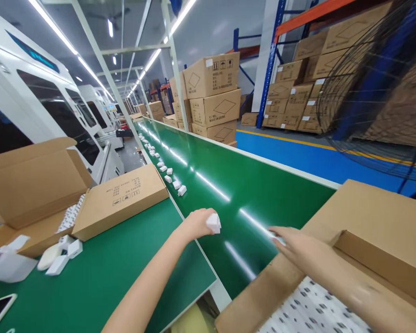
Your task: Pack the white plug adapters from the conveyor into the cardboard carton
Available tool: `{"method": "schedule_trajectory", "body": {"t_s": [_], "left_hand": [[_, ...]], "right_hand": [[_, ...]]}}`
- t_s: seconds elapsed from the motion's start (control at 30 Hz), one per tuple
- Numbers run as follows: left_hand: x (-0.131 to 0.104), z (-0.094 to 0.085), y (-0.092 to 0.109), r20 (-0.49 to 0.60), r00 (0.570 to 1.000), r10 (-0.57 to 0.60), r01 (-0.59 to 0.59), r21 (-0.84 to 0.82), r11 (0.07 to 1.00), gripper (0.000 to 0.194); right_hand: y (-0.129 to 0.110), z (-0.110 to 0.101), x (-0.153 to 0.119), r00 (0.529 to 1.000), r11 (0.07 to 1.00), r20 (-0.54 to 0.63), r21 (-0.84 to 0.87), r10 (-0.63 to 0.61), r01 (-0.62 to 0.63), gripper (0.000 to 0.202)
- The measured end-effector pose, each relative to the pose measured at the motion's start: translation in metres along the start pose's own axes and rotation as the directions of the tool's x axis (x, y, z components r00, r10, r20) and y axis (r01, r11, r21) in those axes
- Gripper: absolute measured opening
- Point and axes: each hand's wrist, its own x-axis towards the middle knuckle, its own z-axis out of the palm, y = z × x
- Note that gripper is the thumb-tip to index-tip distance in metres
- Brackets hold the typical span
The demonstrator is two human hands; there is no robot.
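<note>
My left hand (198, 224) is wrapped round a white plug-like block (214, 223) above the near side of the green conveyor belt (263, 175). Over the far edge of an open cardboard box, my right hand (291, 243) has its fingers close together, with a small whitish thing at the fingertips that I cannot make out. Inside that box, white pieces with dark marks (312, 307) lie in rows under my right forearm. A line of similar white blocks (182, 190) rests along the belt's left edge.
On the green table (125, 259) at left are a closed carton (121, 196), an open carton (31, 185), loose white blocks (75, 248) and a phone (0, 312). A fan (374, 92) stands at right; stacked cartons (215, 106) are beyond the belt.
</note>
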Motion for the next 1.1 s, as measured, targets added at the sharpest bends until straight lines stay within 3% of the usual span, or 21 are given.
{"method": "schedule_trajectory", "body": {"t_s": [0.07,0.13,0.23,0.3,0.4,0.57,0.7,0.77,0.87,0.97,1.03,1.1], "left_hand": [[-0.014,-0.023,-0.003,-0.068,0.997,-0.032,0.024,-0.124,0.992,0.041],[-0.029,-0.041,-0.005,-0.095,0.993,-0.065,0.052,-0.138,0.989,0.039],[-0.04,-0.052,-0.006,-0.062,0.989,-0.133,0.138,0.087,0.987,0.041],[-0.037,-0.048,-0.006,-0.042,0.978,-0.203,0.207,0.265,0.942,0.044],[-0.017,-0.031,-0.003,-0.042,0.952,-0.302,0.291,0.42,0.859,0.045],[0.034,0.014,0.021,0.016,0.934,-0.356,0.31,0.458,0.833,0.045],[0.062,0.051,0.052,0.074,0.937,-0.342,0.268,0.477,0.837,0.035],[0.067,0.06,0.061,0.09,0.945,-0.313,0.235,0.476,0.848,0.033],[0.063,0.057,0.06,0.135,0.956,-0.261,0.174,0.455,0.873,0.041],[0.048,0.039,0.043,0.199,0.972,-0.126,0.056,0.325,0.944,0.064],[0.033,0.027,0.029,0.161,0.987,-0.014,0.001,0.081,0.997,0.054],[0.016,0.021,0.015,0.013,1.0,-0.013,0.016,-0.21,0.978,0.031]], "right_hand": [[-0.036,0.041,0.043,0.985,0.989,0.112,-0.062,-0.13,0.138,0.017],[-0.07,0.082,0.075,0.953,0.959,0.171,-0.092,-0.249,0.267,0.021],[-0.103,0.124,0.101,0.917,0.921,0.214,-0.128,-0.336,0.367,0.023],[-0.105,0.135,0.106,0.914,0.917,0.225,-0.14,-0.339,0.374,0.021],[-0.081,0.127,0.105,0.928,0.936,0.216,-0.115,-0.304,0.333,0.026],[-0.026,0.098,0.092,0.955,0.974,0.198,-0.002,-0.221,0.226,0.032],[-0.011,0.095,0.081,0.966,0.987,0.203,0.048,-0.162,0.155,0.032],[-0.01,0.098,0.077,0.969,0.989,0.201,0.059,-0.147,0.137,0.034],[-0.015,0.097,0.071,0.972,0.99,0.192,0.053,-0.137,0.129,0.038],[-0.026,0.09,0.064,0.972,0.992,0.197,-0.003,-0.125,0.128,0.046],[-0.036,0.084,0.061,0.969,0.987,0.206,-0.064,-0.133,0.149,0.053],[-0.047,0.081,0.059,0.961,0.973,0.227,-0.131,-0.157,0.189,0.055]]}}
